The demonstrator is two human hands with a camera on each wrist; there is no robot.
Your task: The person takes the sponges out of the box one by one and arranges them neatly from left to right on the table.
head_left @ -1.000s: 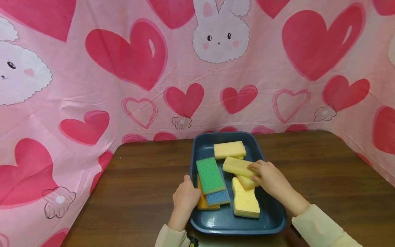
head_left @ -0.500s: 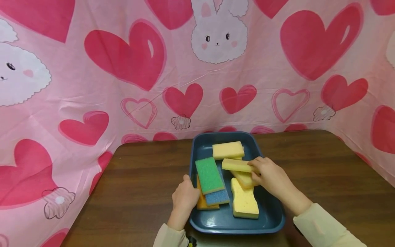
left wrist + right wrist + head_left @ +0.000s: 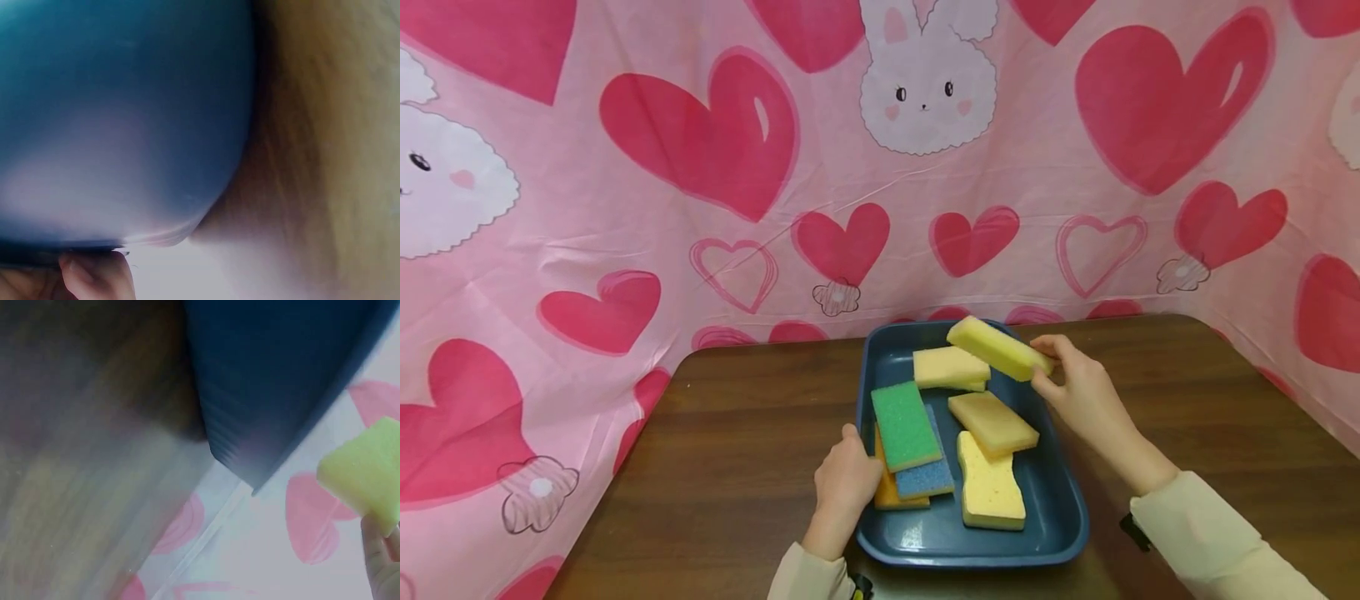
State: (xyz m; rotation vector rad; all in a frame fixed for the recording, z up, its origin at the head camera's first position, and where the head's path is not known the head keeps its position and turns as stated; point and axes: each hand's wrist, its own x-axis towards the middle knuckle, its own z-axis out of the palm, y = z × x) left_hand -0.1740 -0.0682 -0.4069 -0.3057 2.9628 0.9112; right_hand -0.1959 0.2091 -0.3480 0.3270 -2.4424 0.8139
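My right hand (image 3: 1078,396) pinches one end of a light yellow sponge (image 3: 996,346), tilted and raised above the right side of the blue tray (image 3: 970,560). That sponge (image 3: 365,472) also shows in the right wrist view, with fingertips at its edge. Below it in the tray lies a tan-yellow sponge (image 3: 992,422), partly over a notched yellow sponge (image 3: 992,496). My left hand (image 3: 847,479) grips the tray's left rim; in the left wrist view, fingers (image 3: 100,275) curl at the tray's edge.
At the tray's left, a green-topped sponge (image 3: 906,425) overlaps a blue one (image 3: 927,479) and an orange one (image 3: 891,492). Pale yellow sponges (image 3: 950,367) are stacked at the back. The wooden table (image 3: 737,467) meets a pink heart-patterned cloth (image 3: 775,150) behind.
My right hand has lifted the light yellow sponge up and away from the pile, uncovering the tan-yellow sponge beneath. The left hand stays at the tray's rim.
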